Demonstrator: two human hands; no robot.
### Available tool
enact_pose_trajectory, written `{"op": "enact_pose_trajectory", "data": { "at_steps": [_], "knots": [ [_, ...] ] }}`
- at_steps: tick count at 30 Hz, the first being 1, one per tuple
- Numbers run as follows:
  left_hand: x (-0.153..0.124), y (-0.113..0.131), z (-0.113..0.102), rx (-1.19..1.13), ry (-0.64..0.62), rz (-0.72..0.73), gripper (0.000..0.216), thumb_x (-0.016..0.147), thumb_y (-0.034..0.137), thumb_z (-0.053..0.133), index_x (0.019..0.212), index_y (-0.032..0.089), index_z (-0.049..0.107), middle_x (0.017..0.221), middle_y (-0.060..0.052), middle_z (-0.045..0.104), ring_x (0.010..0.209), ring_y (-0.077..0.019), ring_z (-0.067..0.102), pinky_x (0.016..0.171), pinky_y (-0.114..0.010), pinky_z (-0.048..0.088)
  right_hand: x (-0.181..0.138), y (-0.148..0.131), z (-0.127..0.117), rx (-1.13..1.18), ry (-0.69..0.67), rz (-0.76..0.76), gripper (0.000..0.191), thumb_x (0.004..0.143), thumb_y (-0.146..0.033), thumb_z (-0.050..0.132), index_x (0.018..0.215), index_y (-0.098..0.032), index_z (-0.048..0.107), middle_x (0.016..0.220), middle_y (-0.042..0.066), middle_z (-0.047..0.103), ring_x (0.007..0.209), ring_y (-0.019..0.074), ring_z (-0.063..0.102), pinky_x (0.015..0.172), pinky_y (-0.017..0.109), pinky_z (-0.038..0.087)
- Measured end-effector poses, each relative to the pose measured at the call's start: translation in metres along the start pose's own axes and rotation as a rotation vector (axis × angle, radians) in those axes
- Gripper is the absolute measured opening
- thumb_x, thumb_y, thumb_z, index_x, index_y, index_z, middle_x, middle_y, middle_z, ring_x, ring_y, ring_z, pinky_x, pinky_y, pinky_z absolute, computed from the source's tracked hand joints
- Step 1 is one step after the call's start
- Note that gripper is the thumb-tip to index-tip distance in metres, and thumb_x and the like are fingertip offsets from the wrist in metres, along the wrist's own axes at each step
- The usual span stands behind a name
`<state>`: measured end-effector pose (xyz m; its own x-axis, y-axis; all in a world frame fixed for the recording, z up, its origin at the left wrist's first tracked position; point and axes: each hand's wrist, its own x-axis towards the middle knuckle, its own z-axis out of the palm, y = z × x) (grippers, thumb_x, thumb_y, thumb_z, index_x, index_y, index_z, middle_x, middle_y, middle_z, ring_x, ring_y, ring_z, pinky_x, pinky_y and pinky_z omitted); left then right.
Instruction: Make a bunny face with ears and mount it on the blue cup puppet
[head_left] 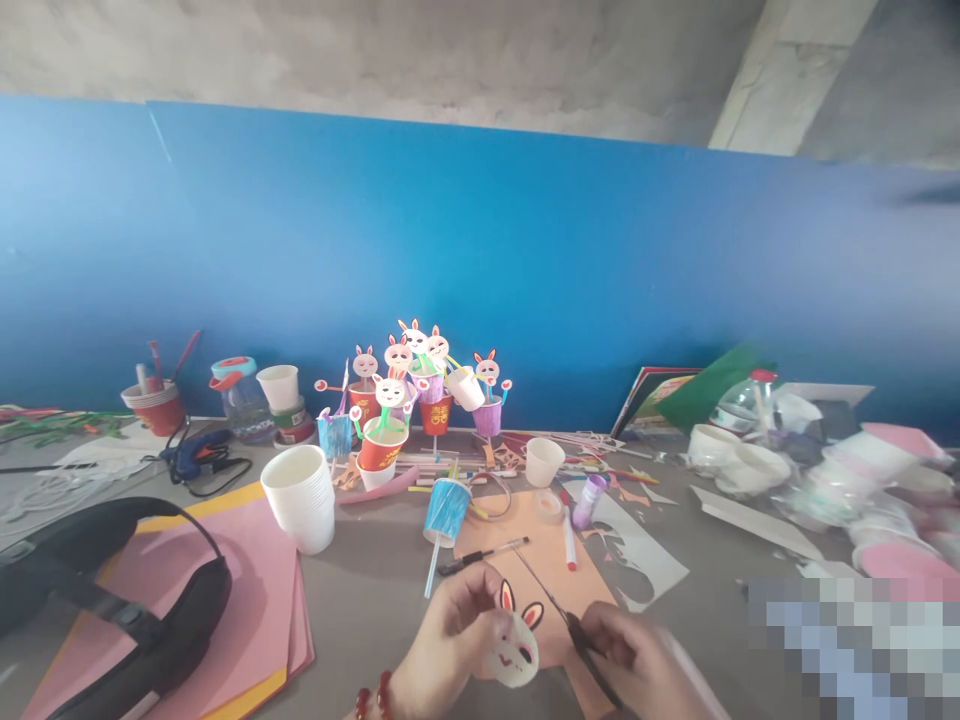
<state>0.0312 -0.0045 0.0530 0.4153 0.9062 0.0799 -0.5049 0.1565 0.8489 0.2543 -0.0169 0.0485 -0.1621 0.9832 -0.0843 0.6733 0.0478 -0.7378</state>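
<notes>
My left hand (450, 635) pinches a white paper rabbit head (516, 655) with orange-pink, black-edged ears and a drawn face. To its right, my right hand (634, 655) is closed around the dark handles of the scissors (576, 632). Their blades point up and away, beside the rabbit's ears. Under both lies an orange sheet of paper (510, 525). A black pen (480, 557) rests just beyond my left hand, near an upturned blue-coloured paper cup (448, 512) with a straw. A red-capped marker (570, 545) and a tape roll (549, 507) lie farther back.
Finished rabbit cups (382, 440) cluster at the back. Stacked white cups (300, 500), pink paper (255, 590) and a black headset (150, 610) occupy the left. Cut white paper (660, 565) and bagged cups (862, 490) are on the right. A blue partition (525, 250) stands behind.
</notes>
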Motion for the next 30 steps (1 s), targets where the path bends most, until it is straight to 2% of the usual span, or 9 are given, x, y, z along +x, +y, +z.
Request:
{"op": "enact_pose_trajectory", "data": {
  "at_steps": [4, 8, 12, 15, 16, 19, 21, 25, 30],
  "knots": [
    [0.006, -0.004, -0.006, 0.067, 0.11, 0.025, 0.039, 0.071, 0.046, 0.079, 0.071, 0.016, 0.054, 0.067, 0.0, 0.059, 0.06, -0.0112, 0.054, 0.059, -0.022, 0.04, 0.009, 0.008, -0.003, -0.488, 0.155, -0.038, 0.032, 0.08, -0.038, 0.056, 0.056, -0.022, 0.046, 0.056, -0.001, 0.05, 0.052, 0.015, 0.046, 0.051, 0.025, 0.022],
    [0.015, -0.014, -0.017, 0.1, 0.215, 0.093, 0.041, 0.071, 0.051, 0.077, 0.071, 0.017, 0.055, 0.067, 0.0, 0.059, 0.061, -0.0121, 0.053, 0.059, -0.023, 0.039, 0.015, 0.015, -0.004, -0.567, 0.098, -0.024, 0.016, 0.074, -0.03, 0.058, 0.062, -0.022, 0.051, 0.062, 0.0, 0.059, 0.053, 0.0163, 0.052, 0.05, 0.024, 0.021],
    [0.02, -0.023, -0.024, 0.118, 0.278, 0.135, 0.042, 0.071, 0.053, 0.077, 0.07, 0.016, 0.056, 0.067, 0.001, 0.057, 0.059, -0.0107, 0.05, 0.058, -0.022, 0.038, 0.019, 0.009, -0.017, -0.422, -0.037, 0.016, 0.012, 0.069, -0.027, 0.065, 0.066, -0.022, 0.054, 0.062, -0.001, 0.061, 0.057, 0.0167, 0.054, 0.051, 0.024, 0.026],
    [0.021, -0.024, -0.024, 0.137, 0.279, 0.135, 0.044, 0.07, 0.056, 0.077, 0.071, 0.017, 0.056, 0.067, 0.0, 0.059, 0.061, -0.0123, 0.052, 0.059, -0.023, 0.039, 0.022, -0.017, -0.022, -0.312, 0.014, -0.049, 0.013, 0.076, -0.033, 0.064, 0.073, -0.022, 0.059, 0.063, -0.002, 0.06, 0.062, 0.0172, 0.055, 0.056, 0.024, 0.033],
    [0.02, -0.023, -0.024, 0.147, 0.267, 0.135, 0.043, 0.071, 0.056, 0.076, 0.072, 0.017, 0.057, 0.068, 0.0, 0.06, 0.062, -0.013, 0.053, 0.06, -0.023, 0.04, 0.024, -0.028, -0.02, -0.247, 0.032, -0.076, 0.015, 0.08, -0.036, 0.062, 0.077, -0.022, 0.06, 0.062, -0.003, 0.058, 0.061, 0.0163, 0.053, 0.057, 0.024, 0.035],
    [0.019, -0.018, -0.023, 0.163, 0.226, 0.146, 0.04, 0.075, 0.053, 0.074, 0.074, 0.016, 0.058, 0.07, 0.0, 0.06, 0.064, -0.013, 0.052, 0.063, -0.024, 0.04, 0.031, -0.057, -0.004, 0.06, -0.066, -0.185, 0.02, 0.086, -0.04, 0.06, 0.082, -0.021, 0.058, 0.072, -0.003, 0.056, 0.067, 0.0144, 0.052, 0.06, 0.023, 0.038],
    [0.02, -0.016, -0.024, 0.16, 0.212, 0.163, 0.039, 0.075, 0.051, 0.075, 0.075, 0.015, 0.058, 0.069, 0.001, 0.058, 0.063, -0.0117, 0.049, 0.062, -0.023, 0.039, 0.039, -0.066, 0.01, 0.232, -0.101, -0.205, 0.027, 0.087, -0.044, 0.058, 0.078, -0.019, 0.054, 0.07, -0.003, 0.053, 0.065, 0.013, 0.05, 0.059, 0.022, 0.038],
    [0.022, -0.018, -0.028, 0.122, 0.234, 0.2, 0.041, 0.073, 0.052, 0.076, 0.073, 0.016, 0.057, 0.066, 0.003, 0.054, 0.06, -0.0105, 0.045, 0.06, -0.023, 0.037, 0.057, -0.064, 0.028, 0.496, -0.114, -0.163, 0.037, 0.083, -0.052, 0.063, 0.071, -0.02, 0.047, 0.065, -0.005, 0.047, 0.058, 0.0113, 0.046, 0.054, 0.022, 0.036],
    [0.024, -0.018, -0.027, 0.113, 0.274, 0.203, 0.042, 0.072, 0.053, 0.077, 0.072, 0.016, 0.057, 0.065, 0.003, 0.054, 0.06, -0.01, 0.045, 0.061, -0.022, 0.036, 0.063, -0.062, 0.032, 0.607, -0.109, -0.205, 0.04, 0.079, -0.054, 0.065, 0.069, -0.021, 0.046, 0.061, -0.006, 0.044, 0.058, 0.0112, 0.043, 0.055, 0.022, 0.036]
  ]
}}
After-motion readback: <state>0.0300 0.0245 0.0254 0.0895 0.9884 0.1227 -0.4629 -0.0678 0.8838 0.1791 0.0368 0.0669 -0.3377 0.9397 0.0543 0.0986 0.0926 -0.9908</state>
